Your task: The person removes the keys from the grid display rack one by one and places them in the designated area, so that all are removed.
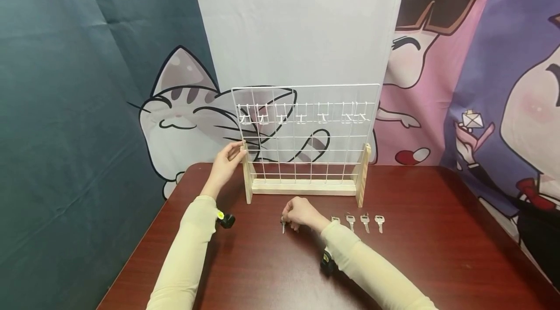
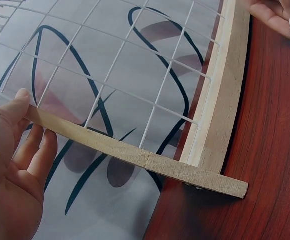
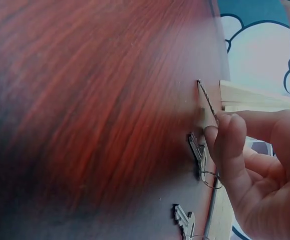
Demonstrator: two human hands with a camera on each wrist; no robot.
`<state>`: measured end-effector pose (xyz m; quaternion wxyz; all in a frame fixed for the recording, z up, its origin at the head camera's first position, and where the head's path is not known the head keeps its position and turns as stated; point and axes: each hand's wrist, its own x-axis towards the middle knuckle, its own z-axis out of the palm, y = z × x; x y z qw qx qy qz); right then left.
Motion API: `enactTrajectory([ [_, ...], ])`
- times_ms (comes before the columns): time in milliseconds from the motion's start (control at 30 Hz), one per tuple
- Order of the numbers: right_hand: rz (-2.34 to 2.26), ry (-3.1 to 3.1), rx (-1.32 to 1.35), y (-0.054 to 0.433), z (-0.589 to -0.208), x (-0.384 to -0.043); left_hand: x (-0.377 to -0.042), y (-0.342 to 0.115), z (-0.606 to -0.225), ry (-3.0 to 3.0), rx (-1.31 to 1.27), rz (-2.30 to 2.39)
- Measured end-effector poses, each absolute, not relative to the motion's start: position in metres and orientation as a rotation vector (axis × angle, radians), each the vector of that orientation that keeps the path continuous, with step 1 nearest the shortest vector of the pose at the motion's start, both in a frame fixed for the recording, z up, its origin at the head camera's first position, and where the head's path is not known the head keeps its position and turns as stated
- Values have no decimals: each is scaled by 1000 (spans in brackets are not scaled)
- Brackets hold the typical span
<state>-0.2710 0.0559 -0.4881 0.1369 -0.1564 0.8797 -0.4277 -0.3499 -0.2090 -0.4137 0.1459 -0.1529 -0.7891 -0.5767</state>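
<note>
A white wire grid rack (image 1: 311, 150) stands on wooden legs and a wooden bar. My left hand (image 1: 224, 163) holds the top of its left wooden post (image 2: 119, 146), the thumb on one side and fingers on the other. In front of the rack, my right hand (image 1: 302, 211) pinches a metal key (image 3: 208, 100) between thumb and fingertips. That key points down, its tip at or close to the tabletop. Beside the right hand lies another key (image 3: 200, 159) with a thin ring. Part of the pinched key is hidden by fingers.
Several more keys (image 1: 365, 222) lie in a row right of the right hand on the dark red table (image 1: 271, 271). White hooks (image 1: 323, 118) hang along the grid's upper part. Printed cloth (image 1: 179, 120) hangs behind the table.
</note>
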Motion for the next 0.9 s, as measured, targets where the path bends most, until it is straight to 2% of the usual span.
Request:
enactTrajectory([
  [233, -1266, 2589, -429, 52, -490, -274, -349, -210, -411, -2286, -440, -1689],
  [467, -1347, 2550, -380, 46, -491, -276, -329, -202, -390, -2309, -467, -1652],
  [733, -1253, 2569, -414, 43, -491, -275, -350, -209, -413, -2272, -462, -1643],
  [900, -1204, 2597, -452, 41, -493, -275, -352, -209, -417, -2243, -475, -1636],
])
